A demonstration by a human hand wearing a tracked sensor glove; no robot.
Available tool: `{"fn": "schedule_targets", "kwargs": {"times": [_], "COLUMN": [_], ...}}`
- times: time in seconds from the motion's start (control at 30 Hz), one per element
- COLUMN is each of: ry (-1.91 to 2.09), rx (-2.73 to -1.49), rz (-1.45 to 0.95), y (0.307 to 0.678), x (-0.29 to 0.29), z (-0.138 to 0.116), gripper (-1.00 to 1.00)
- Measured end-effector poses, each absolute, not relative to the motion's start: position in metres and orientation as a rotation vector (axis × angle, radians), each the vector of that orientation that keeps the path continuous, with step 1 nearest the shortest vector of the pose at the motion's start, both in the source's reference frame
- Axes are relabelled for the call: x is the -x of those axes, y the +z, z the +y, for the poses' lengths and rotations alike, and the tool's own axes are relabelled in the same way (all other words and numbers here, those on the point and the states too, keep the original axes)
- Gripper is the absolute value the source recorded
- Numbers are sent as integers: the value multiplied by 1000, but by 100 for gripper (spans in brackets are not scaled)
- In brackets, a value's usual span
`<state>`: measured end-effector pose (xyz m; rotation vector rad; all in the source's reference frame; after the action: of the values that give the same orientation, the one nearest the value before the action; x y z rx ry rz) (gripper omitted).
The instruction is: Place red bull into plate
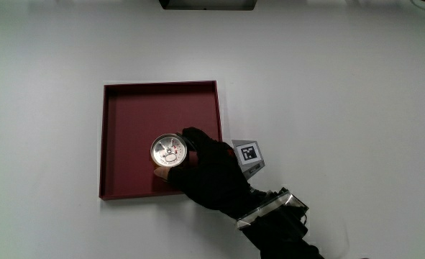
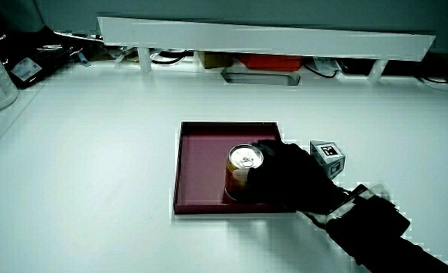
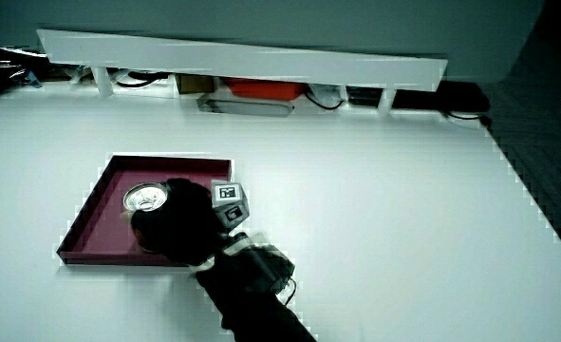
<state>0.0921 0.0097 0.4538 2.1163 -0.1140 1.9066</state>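
The red bull can [image 1: 169,150] stands upright inside the dark red square plate [image 1: 126,108], on the part of its floor nearer the person, with the gloved hand [image 1: 211,173] wrapped around its side. The fingers [image 1: 193,134] curl round the can's wall from the side, one reaching round the part of the can farther from the person, and a glimpse of the thumb shows at the part nearer the person, so they are closed on the can rather than spread. A side grip like this leaves the top free and keeps the can vertical, which suits setting it down on its base; judging from how low it sits in both side views [image 2: 244,171] [image 3: 147,211], the base is at or very near the plate's floor (whether it truly touches cannot be told, the hand hides the foot of it). The can's long axis runs straight up from the worktop [image 1: 327,86], the silver lid with its pull tab facing upward toward the overhead view. The forearm [image 2: 371,227] reaches in from the person's edge of the worktop, crossing the plate's raised rim, and the patterned cube [image 1: 247,156] on the hand's back sits just outside that rim. The placing looks all but done; letting go appears to be what remains.
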Motion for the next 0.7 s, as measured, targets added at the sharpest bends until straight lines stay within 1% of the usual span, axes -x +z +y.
{"fn": "schedule_targets", "kwargs": {"times": [0.03,0.13,0.27,0.33,0.43,0.57,0.63,0.7], "ry": [1895,1822,1734,1759,1711,1677,1707,1677], "rx": [-2099,-2129,-2110,-2063,-2029,-2015,-1964,-1999], "rz": [-110,-118,-90,-88,-52,-35,-12,-15], "y": [454,468,480,486,494,505,511,510], "x": [-89,-82,-74,-70,-66,-63,-64,-64], "z": [10,13,19,21,23,27,28,29], "gripper": [0,0,0,0,0,0,0,0]}}
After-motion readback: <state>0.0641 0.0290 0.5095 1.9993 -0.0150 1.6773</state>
